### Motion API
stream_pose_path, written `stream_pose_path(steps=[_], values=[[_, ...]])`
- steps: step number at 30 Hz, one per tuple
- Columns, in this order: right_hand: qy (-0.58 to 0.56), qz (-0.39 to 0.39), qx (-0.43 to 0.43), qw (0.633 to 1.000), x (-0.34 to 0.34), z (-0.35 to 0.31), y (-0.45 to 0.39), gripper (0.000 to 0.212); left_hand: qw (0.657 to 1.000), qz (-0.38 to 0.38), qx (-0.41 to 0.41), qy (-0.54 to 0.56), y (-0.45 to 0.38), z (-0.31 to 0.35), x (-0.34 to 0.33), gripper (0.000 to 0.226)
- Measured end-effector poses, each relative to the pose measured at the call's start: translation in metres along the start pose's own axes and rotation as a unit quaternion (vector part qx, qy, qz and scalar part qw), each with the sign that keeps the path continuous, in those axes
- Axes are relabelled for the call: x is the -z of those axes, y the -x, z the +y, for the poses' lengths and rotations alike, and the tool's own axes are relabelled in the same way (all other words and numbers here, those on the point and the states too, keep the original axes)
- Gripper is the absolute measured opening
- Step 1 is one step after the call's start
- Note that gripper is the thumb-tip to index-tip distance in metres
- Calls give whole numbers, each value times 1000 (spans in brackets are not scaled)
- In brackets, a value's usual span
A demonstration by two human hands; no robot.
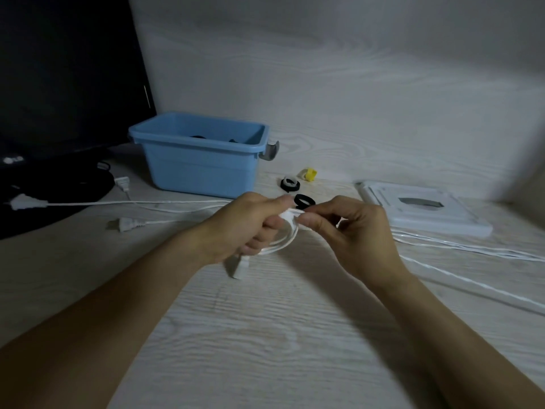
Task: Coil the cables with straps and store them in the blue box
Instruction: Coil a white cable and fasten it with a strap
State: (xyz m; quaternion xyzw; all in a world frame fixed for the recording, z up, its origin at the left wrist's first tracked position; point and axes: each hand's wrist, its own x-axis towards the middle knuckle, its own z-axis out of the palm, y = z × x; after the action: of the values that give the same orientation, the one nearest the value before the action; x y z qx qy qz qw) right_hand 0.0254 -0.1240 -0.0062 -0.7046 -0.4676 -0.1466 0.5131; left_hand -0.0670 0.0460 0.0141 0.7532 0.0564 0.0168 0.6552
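My left hand grips a small coil of white cable above the table; a white plug hangs below its fingers. My right hand pinches a white strap at the top of the coil. The blue box stands behind my hands with dark coiled items inside. Loose straps lie between the box and my hands: a black ring, a black-and-white one and a yellow one.
More white cables with plugs run across the table on the left, and cable strands on the right. A white flat device lies at the right. A dark monitor and its black base stand at the far left.
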Motion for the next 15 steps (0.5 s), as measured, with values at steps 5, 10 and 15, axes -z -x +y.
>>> stream_pose_path(steps=[5,10,15], values=[[33,25,-17,999,5,4,-3,12,929,43,-2,367,-4,4,25,51],[76,-7,-47,996,7,7,-1,9,825,164,-47,539,-4,2,44,43],[161,-198,-78,964,1,16,5,9,755,253,-108,596,-5,6,43,35]])
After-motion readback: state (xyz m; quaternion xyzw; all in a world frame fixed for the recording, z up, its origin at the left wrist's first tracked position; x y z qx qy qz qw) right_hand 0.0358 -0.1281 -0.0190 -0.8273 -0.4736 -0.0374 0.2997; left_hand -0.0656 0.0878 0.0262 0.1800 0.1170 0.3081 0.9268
